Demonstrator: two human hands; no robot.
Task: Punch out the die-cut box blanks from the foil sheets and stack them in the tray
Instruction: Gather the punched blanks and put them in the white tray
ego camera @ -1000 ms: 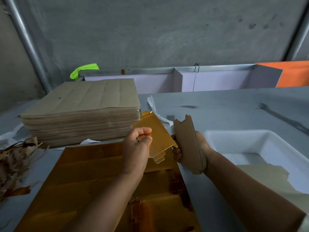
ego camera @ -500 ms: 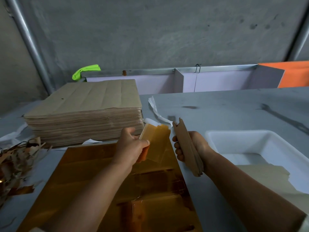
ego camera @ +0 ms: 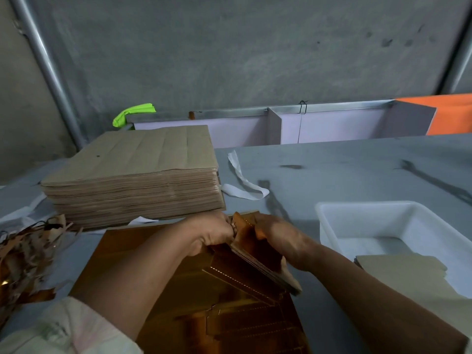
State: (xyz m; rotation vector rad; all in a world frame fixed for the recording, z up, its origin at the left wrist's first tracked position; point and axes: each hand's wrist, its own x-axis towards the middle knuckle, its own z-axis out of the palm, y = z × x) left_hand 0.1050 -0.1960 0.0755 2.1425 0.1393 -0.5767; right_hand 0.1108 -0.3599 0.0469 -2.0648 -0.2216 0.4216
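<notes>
I've just pressed the gold blank [ego camera: 244,226] from my left hand [ego camera: 214,235] onto the bundle of blanks [ego camera: 258,264] in my right hand [ego camera: 278,241], so both sets of fingers now pinch it mid-frame above the foil sheet [ego camera: 229,323], ready for the tray [ego camera: 362,204] at right.

Your left hand [ego camera: 213,235] has come across to your right hand [ego camera: 281,241], pressing its gold blank [ego camera: 245,226] onto the bundle of blanks [ego camera: 265,272]. Both now sit lower, mid-frame.
</notes>
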